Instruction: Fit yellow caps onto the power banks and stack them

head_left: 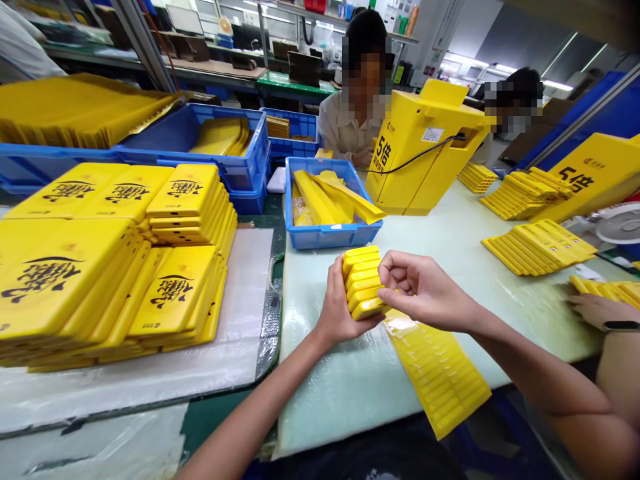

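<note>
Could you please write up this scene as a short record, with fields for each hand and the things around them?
Left hand: holds a stack of small yellow plastic bars
Right hand: curled against the same stack
Below hands: long yellow ribbed plastic strip on a pale green table mat
Ahead: blue plastic crate holding yellow strips
Co-worker: hand on yellow bars, far right

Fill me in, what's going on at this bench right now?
A person's left hand and right hand hold a short stack of small yellow plastic bars between them, with the right hand's fingers curled against it. A long yellow moulded strip lies on the pale table just below. Ahead sits a blue plastic crate holding yellow pieces, and tall stacks of flat yellow printed cases stand to the left. Another person's hand rests at the right beside more yellow bars.
</note>
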